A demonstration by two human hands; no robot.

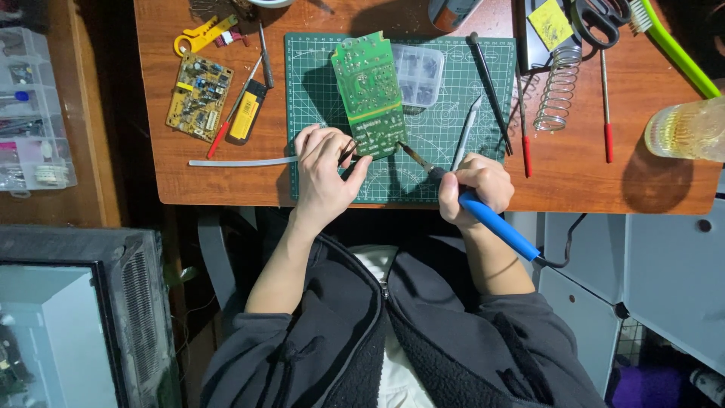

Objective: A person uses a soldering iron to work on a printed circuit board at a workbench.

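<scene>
A green circuit board (368, 92) lies solder side up on a green cutting mat (453, 143). My right hand (476, 185) grips a blue-handled soldering iron (491, 219); its tip touches the board's near right corner. My left hand (325, 170) rests at the board's near left edge, pinching a thin dark pair of tweezers (348, 153) against it. A white strip (242, 162) runs left from under that hand.
On the wooden table (574, 181): a yellow circuit board (199, 96), a yellow-black tool (248, 110), a clear parts box (419, 74), a coiled iron stand (557, 89), red-handled tools (606, 106), scissors (600, 17), a glass cup (687, 128). A plastic organiser (30, 113) sits left.
</scene>
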